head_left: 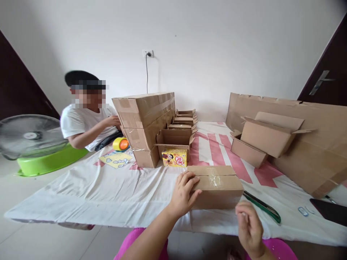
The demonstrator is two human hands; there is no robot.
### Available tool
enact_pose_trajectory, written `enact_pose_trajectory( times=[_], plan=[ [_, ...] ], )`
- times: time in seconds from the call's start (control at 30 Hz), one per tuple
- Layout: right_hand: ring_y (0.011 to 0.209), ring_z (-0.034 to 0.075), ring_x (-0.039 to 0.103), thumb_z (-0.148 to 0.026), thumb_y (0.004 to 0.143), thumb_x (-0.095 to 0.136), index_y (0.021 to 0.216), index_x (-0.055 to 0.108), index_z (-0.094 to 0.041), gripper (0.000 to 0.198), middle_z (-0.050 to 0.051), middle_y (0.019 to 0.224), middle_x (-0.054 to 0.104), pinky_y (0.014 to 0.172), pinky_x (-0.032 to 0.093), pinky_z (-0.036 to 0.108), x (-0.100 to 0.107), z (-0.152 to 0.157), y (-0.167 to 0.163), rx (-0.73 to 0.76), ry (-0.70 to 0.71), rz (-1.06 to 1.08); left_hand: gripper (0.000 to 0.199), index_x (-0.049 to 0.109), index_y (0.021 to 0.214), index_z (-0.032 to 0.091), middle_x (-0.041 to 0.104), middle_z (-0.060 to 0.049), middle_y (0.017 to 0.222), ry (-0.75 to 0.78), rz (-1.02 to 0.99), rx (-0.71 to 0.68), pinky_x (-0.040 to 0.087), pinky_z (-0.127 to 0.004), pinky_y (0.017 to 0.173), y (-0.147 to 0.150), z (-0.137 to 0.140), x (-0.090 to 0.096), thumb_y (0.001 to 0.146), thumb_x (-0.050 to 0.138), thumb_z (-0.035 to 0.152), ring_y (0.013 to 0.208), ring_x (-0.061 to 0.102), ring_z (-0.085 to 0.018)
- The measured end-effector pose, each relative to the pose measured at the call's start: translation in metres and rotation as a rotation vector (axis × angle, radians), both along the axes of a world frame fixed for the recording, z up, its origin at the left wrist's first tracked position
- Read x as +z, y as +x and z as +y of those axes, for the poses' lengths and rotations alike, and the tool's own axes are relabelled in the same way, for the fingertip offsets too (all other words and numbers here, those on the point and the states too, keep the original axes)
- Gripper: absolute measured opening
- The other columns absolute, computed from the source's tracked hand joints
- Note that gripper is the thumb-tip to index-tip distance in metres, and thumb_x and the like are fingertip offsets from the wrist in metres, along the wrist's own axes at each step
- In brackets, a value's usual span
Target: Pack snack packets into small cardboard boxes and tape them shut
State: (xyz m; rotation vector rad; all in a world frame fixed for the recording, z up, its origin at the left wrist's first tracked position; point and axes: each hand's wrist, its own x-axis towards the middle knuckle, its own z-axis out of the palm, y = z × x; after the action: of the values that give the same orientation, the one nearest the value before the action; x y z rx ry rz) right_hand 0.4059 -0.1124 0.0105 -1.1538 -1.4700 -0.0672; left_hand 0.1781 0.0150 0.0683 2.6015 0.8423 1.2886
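In front of me lies a closed cardboard box (217, 182) with clear tape across its top seam. My left hand (184, 193) rests on its left end, fingers apart on the top and thumb near the front edge. Close to the box's front right corner is my right hand (249, 225), its fingers curled in; whether anything is pinched there I cannot make out. A green utility knife (262, 207) lies right of the box. Just behind the box stands a small yellow snack box (175, 157), in front of an open cardboard box (175, 137).
Stacked taped boxes (139, 135) form a wall at left centre. A person (86, 119) sits beyond it, near a yellow tape roll (120, 143). Open boxes (267, 137) lean by a large cardboard sheet (311, 159) on the right. A fan (31, 135) stands far left.
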Motion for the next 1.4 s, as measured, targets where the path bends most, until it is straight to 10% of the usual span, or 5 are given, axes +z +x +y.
enact_pose_trajectory(
  times=[0.27,0.53,0.77,1.07,1.4],
  plan=[
    [0.104,0.025,0.054,-0.035,0.092,0.048,0.105,0.055,-0.021,0.020,0.012,0.107,0.058,0.091,0.045,0.043,0.015,0.022,0.051,-0.294,-0.103,-0.012,0.030,0.059,0.118,0.021,0.059,-0.011,0.114,0.048,-0.001,-0.005,0.044,-0.047,0.095,-0.002,0.001,0.000,0.092,0.054,0.036,0.114,0.049,-0.028],
    [0.101,0.031,0.064,-0.032,0.077,0.052,0.107,0.065,-0.019,0.035,0.013,0.107,0.070,0.088,0.049,0.047,-0.023,0.034,0.134,-0.326,-0.662,-0.457,0.030,0.063,0.115,0.023,0.058,-0.009,0.098,0.122,-0.024,0.057,0.045,-0.045,0.088,0.000,-0.006,0.001,0.089,0.055,0.037,0.100,0.051,-0.027],
    [0.093,0.032,0.065,-0.040,0.081,0.044,0.106,0.061,-0.017,0.038,0.016,0.097,0.067,0.083,0.052,0.047,0.010,0.028,0.172,-0.489,-0.516,-0.405,0.030,0.063,0.116,0.021,0.054,-0.009,0.098,0.109,-0.093,0.100,0.048,-0.040,0.082,0.004,-0.003,-0.009,0.089,0.058,0.034,0.092,0.051,-0.023],
    [0.095,0.020,0.063,-0.015,0.092,0.043,0.133,0.053,-0.031,0.045,0.004,0.112,0.067,0.083,0.048,0.036,0.146,0.056,0.069,-0.061,-0.265,-1.023,0.026,0.063,0.111,0.022,0.052,-0.012,0.115,0.103,-0.162,0.019,0.047,-0.048,0.096,0.002,0.001,-0.009,0.087,0.060,0.031,0.115,0.045,-0.029],
    [0.092,0.021,0.060,-0.011,0.089,0.055,0.128,0.058,-0.024,0.042,0.008,0.108,0.067,0.079,0.046,0.035,0.149,0.102,-0.029,0.060,-0.109,-1.297,0.025,0.067,0.106,0.023,0.045,-0.012,0.114,0.174,-0.169,0.119,0.047,-0.049,0.095,0.004,0.000,-0.012,0.086,0.060,0.035,0.113,0.044,-0.030]
  ],
)
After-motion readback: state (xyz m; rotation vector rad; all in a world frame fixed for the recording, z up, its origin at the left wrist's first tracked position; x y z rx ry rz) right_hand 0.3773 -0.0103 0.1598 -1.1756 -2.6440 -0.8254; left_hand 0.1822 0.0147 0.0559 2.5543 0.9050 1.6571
